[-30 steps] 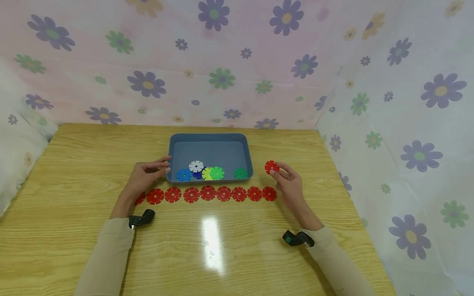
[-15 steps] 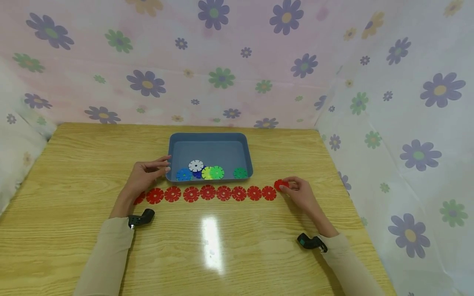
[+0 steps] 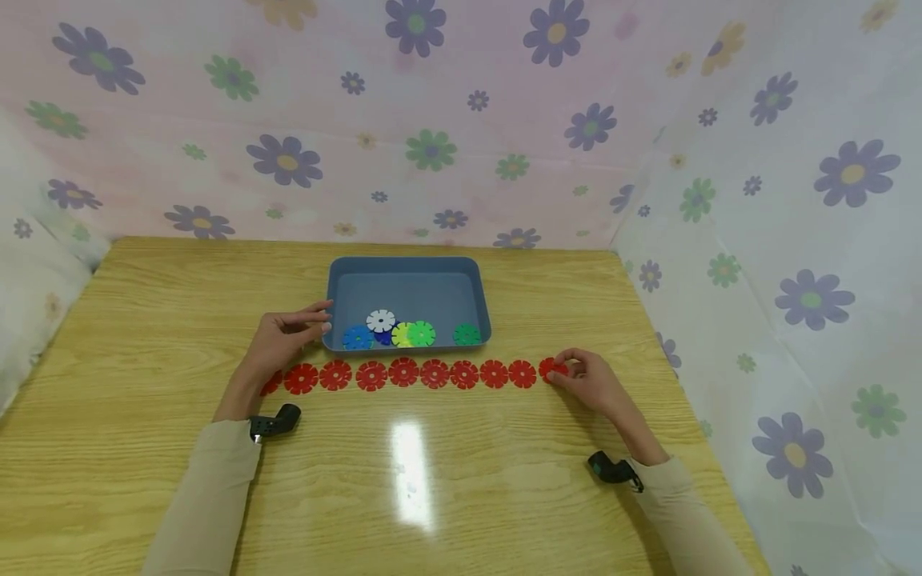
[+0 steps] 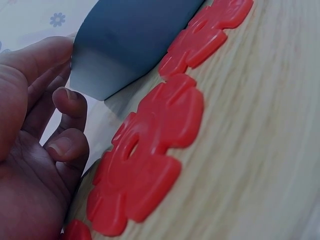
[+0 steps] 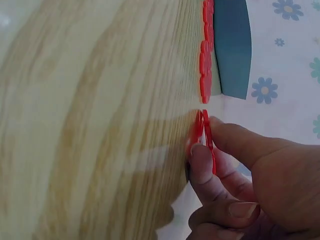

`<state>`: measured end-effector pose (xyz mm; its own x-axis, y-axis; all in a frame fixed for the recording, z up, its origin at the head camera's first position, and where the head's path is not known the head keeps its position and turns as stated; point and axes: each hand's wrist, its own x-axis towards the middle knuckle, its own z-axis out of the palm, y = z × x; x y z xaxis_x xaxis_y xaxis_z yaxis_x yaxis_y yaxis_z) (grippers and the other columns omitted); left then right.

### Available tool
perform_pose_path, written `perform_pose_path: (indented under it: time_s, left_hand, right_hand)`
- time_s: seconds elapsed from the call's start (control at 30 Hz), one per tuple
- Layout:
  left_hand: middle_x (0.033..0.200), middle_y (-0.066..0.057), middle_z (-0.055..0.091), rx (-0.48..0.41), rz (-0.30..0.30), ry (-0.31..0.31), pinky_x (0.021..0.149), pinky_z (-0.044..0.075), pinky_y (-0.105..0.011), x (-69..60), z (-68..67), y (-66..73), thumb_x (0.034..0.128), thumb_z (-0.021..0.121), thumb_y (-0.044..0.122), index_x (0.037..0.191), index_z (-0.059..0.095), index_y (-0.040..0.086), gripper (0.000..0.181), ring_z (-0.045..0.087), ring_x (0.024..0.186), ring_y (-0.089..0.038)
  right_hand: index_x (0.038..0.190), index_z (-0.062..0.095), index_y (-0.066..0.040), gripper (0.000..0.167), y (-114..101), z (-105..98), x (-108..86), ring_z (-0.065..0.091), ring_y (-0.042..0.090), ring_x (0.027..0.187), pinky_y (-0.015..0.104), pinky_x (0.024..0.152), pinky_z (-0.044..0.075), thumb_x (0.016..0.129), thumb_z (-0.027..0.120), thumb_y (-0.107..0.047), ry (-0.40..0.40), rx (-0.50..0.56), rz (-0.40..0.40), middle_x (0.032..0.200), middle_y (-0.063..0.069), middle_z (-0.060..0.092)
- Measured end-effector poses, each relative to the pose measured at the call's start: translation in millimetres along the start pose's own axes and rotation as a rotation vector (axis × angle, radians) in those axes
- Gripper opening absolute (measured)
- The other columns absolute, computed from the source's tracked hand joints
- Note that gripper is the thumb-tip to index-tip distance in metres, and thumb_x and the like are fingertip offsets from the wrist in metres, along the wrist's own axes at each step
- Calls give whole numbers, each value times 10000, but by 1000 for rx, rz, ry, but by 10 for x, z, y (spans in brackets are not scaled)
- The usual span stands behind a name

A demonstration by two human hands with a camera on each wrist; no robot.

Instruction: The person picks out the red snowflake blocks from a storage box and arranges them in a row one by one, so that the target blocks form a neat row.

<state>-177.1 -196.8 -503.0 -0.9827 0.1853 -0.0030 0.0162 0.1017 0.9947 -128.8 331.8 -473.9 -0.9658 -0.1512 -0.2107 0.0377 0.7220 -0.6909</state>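
In the head view, my right hand pinches a red notched plastic disc at the right end of a row of similar red discs. The right wrist view shows the held disc between thumb and fingers, close above the table and its own reflection. My left hand holds the left rim of a grey-blue tray by the thumb and fingertips, its other fingers loosely curled. My left forearm partly covers the leftmost red disc.
Inside the tray, along its near side, lie a white disc, a blue disc, a yellow disc and several green and dark-blue ones. The wooden table ends at a flowered cloth behind and to the right.
My right hand has brought the red disc down, toward me and slightly right, from beside the tray to the end of the row. The left hand has stayed at the tray rim.
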Motion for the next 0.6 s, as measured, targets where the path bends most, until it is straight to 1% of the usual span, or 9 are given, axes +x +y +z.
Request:
perform_pose_path:
  time_s: [0.13, 0.27, 0.47, 0.6]
  left_hand:
    - [1469, -129, 563, 3, -3, 4, 974, 465, -125, 0, 2, 5, 985, 693, 202, 1256, 646, -132, 433, 459, 1436, -129]
    - [1469, -129, 563, 11, -2, 5, 975, 464, -124, 1, 2, 1, 985, 693, 209, 1256, 650, -126, 433, 460, 1435, -131]
    - [1470, -134, 560, 8, 6, 5, 975, 464, -123, -6, 2, 1, 988, 690, 206, 1257, 646, -131, 433, 468, 1425, -110]
    - [1469, -133, 562, 1, 9, 2, 975, 467, -128, -10, 2, 1, 989, 687, 201, 1258, 642, -137, 434, 469, 1425, -114]
  right_hand:
    - [1105, 626, -36, 218, 0, -8, -8, 492, 163, 626, 279, 587, 391, 971, 710, -185, -18, -14, -18, 687, 25, 565]
    - [1080, 629, -42, 196, 3, -14, -7, 468, 138, 597, 270, 581, 381, 964, 717, -172, -24, -15, -50, 651, 8, 537]
    - [1081, 625, -21, 193, 60, -34, 11, 455, 93, 580, 250, 593, 383, 962, 717, -141, -55, 34, -117, 662, 8, 496]
    - [1090, 611, -6, 190, 81, -39, 29, 406, 75, 561, 249, 583, 365, 967, 706, -115, -80, 52, -151, 665, 15, 452]
